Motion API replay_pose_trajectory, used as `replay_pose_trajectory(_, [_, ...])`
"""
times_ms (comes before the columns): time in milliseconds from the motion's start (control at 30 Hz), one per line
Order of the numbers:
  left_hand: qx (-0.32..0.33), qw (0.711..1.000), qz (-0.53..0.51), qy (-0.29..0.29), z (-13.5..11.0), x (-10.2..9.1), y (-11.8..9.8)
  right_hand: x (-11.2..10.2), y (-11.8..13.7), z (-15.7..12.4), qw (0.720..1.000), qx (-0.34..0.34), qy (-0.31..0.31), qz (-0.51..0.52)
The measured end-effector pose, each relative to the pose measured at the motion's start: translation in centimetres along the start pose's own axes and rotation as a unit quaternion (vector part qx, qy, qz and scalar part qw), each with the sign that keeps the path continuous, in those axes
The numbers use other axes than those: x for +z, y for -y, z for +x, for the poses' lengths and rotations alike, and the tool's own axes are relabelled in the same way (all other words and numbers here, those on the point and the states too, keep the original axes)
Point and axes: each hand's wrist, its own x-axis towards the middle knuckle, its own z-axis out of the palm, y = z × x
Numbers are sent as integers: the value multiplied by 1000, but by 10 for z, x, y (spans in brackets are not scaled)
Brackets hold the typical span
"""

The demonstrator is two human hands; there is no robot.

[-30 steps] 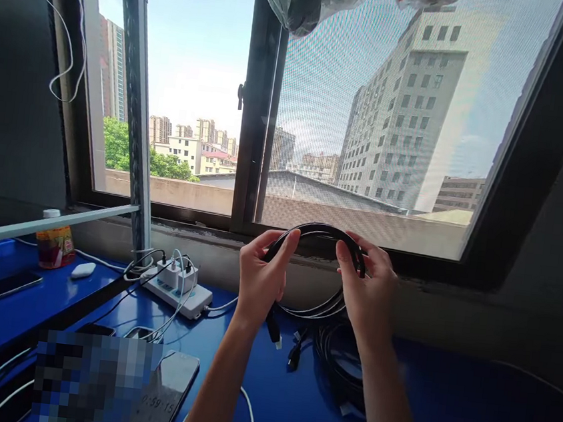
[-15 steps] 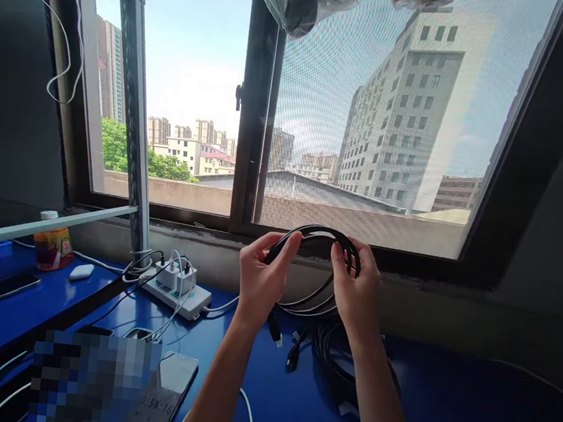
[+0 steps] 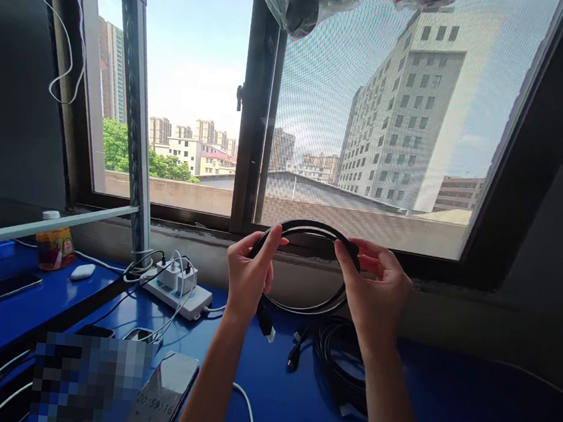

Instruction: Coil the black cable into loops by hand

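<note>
Left grip: the left hand [image 3: 249, 271] is grasping the left side of a black, round coil of glossy cable [image 3: 310, 226].
Right grip: the right hand [image 3: 379, 282] is pinching the coil's right side between thumb and fingers.
Held coil: it is hanging above the smooth blue counter [image 3: 423, 394], its lower turns drooping between the 2 hands.
Cable end: a black connector with a pale tip [image 3: 266, 320] is dangling below the left hand.
Good handling: keeping the turns lying side by side, with both thumbs pressing evenly, is probably helping the loop stay round.
Edges: a 2nd coil of thin black cable [image 3: 332, 350] is lying below the right hand, so low moves are risking a snag; a long white power strip [image 3: 201, 304] is bounding the left.
Room: more open blue surface is showing on the right.
</note>
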Motion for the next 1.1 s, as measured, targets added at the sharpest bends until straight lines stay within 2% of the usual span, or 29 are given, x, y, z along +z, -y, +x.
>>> replay_pose_trajectory(200, [1,1000,0,4,0,-3,-1,-5,9,0,1000,20,21,-12])
replay_pose_trajectory(500, [-12,1000,19,7,5,-12,1,-6,16,0,989,104,105,-18])
replay_pose_trajectory(633, [-27,1000,12,1,6,-13,2,-8,18,1,987,95,132,-3])
replay_pose_trajectory(800, [-24,1000,-2,-1,4,-10,1,-10,15,2,986,93,137,-13])
replay_pose_trajectory(1100, [-39,999,-10,11,4,-8,0,-14,14,4,976,136,171,20])
